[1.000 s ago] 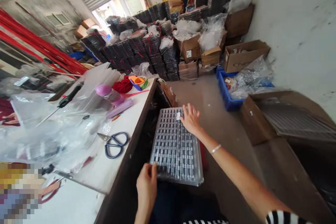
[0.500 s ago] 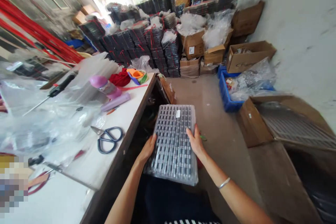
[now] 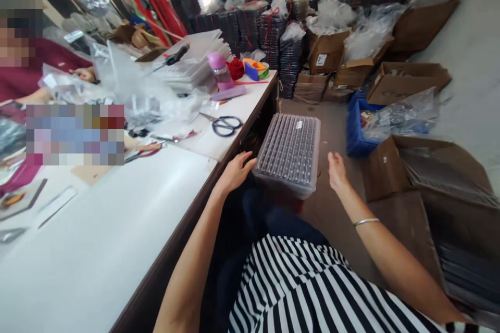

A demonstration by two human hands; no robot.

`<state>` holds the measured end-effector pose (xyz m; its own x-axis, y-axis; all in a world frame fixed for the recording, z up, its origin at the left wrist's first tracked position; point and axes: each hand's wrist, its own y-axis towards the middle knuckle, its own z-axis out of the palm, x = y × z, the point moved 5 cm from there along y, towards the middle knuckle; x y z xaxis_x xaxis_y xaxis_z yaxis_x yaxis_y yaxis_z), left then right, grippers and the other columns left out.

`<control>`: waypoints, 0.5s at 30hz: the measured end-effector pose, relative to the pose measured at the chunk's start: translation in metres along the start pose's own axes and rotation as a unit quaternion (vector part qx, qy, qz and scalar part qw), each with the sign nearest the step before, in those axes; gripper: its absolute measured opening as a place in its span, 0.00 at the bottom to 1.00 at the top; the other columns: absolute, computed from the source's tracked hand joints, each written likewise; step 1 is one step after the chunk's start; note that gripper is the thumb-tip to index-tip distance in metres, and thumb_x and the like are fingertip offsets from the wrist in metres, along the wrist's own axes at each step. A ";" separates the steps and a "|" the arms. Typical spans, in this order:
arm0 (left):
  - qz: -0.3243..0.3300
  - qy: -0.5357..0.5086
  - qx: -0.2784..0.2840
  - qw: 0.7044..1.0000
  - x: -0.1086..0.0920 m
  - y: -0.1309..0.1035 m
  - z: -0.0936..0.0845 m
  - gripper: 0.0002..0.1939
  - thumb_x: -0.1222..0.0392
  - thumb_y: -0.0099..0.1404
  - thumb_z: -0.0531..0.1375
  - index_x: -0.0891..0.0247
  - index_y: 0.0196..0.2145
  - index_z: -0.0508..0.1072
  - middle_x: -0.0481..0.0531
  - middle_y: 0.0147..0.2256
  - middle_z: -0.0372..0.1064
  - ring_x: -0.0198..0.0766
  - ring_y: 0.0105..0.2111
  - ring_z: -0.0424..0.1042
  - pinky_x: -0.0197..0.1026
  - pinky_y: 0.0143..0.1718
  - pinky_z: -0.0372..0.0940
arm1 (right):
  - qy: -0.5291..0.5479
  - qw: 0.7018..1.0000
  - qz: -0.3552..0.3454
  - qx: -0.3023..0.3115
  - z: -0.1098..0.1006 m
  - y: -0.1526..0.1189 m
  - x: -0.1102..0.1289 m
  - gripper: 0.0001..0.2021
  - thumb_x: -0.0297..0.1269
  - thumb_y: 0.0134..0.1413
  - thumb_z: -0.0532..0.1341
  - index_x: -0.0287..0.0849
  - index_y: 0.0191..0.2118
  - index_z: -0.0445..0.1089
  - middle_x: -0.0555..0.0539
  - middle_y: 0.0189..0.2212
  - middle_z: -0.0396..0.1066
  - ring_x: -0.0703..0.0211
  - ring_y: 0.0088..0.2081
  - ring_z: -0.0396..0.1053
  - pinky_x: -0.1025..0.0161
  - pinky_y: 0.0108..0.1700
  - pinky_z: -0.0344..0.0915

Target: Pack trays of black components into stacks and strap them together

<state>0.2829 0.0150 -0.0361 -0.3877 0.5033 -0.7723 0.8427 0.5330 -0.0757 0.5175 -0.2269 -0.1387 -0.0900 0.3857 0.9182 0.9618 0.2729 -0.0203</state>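
A stack of clear plastic trays (image 3: 289, 150) with rows of small dark parts rests on my lap, beside the table's dark edge. My left hand (image 3: 235, 170) is at the stack's left side with fingers spread, its fingertips just at the near left corner. Open and holding nothing, my right hand (image 3: 336, 169) hovers a short gap from the stack's right side. A metal bangle sits on my right wrist.
The white table (image 3: 117, 218) on my left carries scissors (image 3: 224, 125), clear plastic bags (image 3: 136, 93), a pink bottle (image 3: 219, 70) and hand tools. A person in dark red sits across it. An open cardboard box (image 3: 437, 177) stands at my right; a blue crate (image 3: 357, 132) and stacked black trays lie ahead.
Both hands have let go of the tray stack, which now lies on my lap. The view has swung left and tilted down, showing more of the table and my striped shirt.
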 end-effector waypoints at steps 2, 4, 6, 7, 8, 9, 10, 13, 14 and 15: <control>0.050 -0.009 -0.036 0.998 -0.008 -0.028 -0.023 0.25 0.50 0.66 0.52 0.67 0.56 0.66 0.57 0.57 0.64 0.43 0.57 0.61 0.43 0.60 0.52 | -0.003 0.998 -0.019 -0.068 -0.022 -0.018 0.009 0.30 0.53 0.57 0.45 0.39 0.58 0.56 0.37 0.54 0.60 0.50 0.55 0.59 0.49 0.55 0.57; 0.064 -0.020 -0.054 0.996 -0.009 -0.044 -0.036 0.24 0.52 0.68 0.50 0.68 0.55 0.66 0.56 0.53 0.68 0.42 0.53 0.66 0.44 0.56 0.57 | 0.004 0.992 -0.060 -0.113 -0.034 -0.032 0.031 0.28 0.52 0.57 0.47 0.37 0.57 0.58 0.37 0.54 0.60 0.52 0.55 0.59 0.50 0.57 0.55; 0.047 -0.021 -0.053 0.997 -0.008 -0.052 -0.040 0.22 0.55 0.68 0.50 0.69 0.55 0.66 0.57 0.52 0.69 0.42 0.51 0.68 0.44 0.55 0.59 | 0.041 0.985 -0.137 -0.098 -0.028 -0.041 0.064 0.26 0.51 0.56 0.51 0.39 0.54 0.62 0.38 0.52 0.63 0.54 0.52 0.63 0.52 0.56 0.58; 0.039 -0.014 -0.052 0.998 -0.008 -0.054 -0.040 0.22 0.56 0.68 0.51 0.70 0.55 0.65 0.58 0.52 0.69 0.42 0.51 0.68 0.43 0.55 0.59 | 0.071 0.980 -0.176 -0.054 -0.017 -0.045 0.084 0.25 0.52 0.55 0.53 0.40 0.52 0.64 0.40 0.49 0.66 0.54 0.48 0.66 0.52 0.54 0.60; 0.033 -0.005 -0.055 0.998 -0.008 -0.055 -0.039 0.22 0.58 0.67 0.51 0.71 0.56 0.65 0.59 0.52 0.68 0.42 0.51 0.68 0.43 0.54 0.59 | 0.103 0.974 -0.202 0.014 -0.001 -0.050 0.103 0.24 0.53 0.55 0.54 0.40 0.50 0.66 0.40 0.45 0.70 0.55 0.44 0.69 0.52 0.51 0.63; 0.030 0.005 -0.057 0.998 -0.009 -0.055 -0.038 0.22 0.60 0.67 0.51 0.72 0.56 0.65 0.60 0.52 0.68 0.42 0.51 0.68 0.42 0.54 0.59 | 0.133 0.963 -0.209 0.105 0.020 -0.055 0.120 0.24 0.54 0.54 0.55 0.40 0.47 0.68 0.41 0.40 0.72 0.54 0.40 0.70 0.52 0.49 0.65; 0.025 0.015 -0.062 0.998 -0.009 -0.055 -0.038 0.22 0.61 0.68 0.50 0.74 0.56 0.64 0.62 0.52 0.68 0.42 0.51 0.68 0.42 0.54 0.60 | 0.152 0.946 -0.196 0.210 0.042 -0.063 0.136 0.25 0.56 0.54 0.54 0.39 0.45 0.70 0.40 0.37 0.73 0.54 0.38 0.71 0.52 0.47 0.66; 0.016 0.039 -0.073 0.996 -0.008 -0.053 -0.039 0.21 0.62 0.68 0.49 0.73 0.56 0.64 0.62 0.54 0.66 0.42 0.54 0.66 0.40 0.55 0.58 | 0.116 0.895 -0.148 0.404 0.093 -0.092 0.164 0.26 0.57 0.55 0.53 0.36 0.37 0.74 0.37 0.33 0.74 0.51 0.37 0.73 0.54 0.42 0.68; 0.011 0.044 -0.075 0.996 -0.007 -0.053 -0.040 0.21 0.63 0.68 0.50 0.72 0.56 0.64 0.61 0.55 0.66 0.41 0.54 0.66 0.40 0.55 0.58 | 0.100 0.897 -0.160 0.400 0.099 -0.099 0.168 0.25 0.55 0.56 0.54 0.34 0.34 0.75 0.36 0.33 0.74 0.51 0.37 0.73 0.55 0.40 0.68; 0.006 0.048 -0.075 0.996 -0.006 -0.053 -0.040 0.21 0.63 0.68 0.50 0.72 0.56 0.64 0.61 0.54 0.66 0.41 0.53 0.66 0.40 0.55 0.59 | 0.092 0.908 -0.184 0.366 0.098 -0.102 0.170 0.24 0.53 0.56 0.54 0.33 0.32 0.75 0.35 0.31 0.74 0.51 0.36 0.73 0.56 0.37 0.68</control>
<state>0.2256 0.0111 -0.0016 -0.4188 0.5689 -0.7077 0.7848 0.6189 0.0331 0.3787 -0.1030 -0.0193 -0.2599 0.0144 0.9655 0.4400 0.8918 0.1051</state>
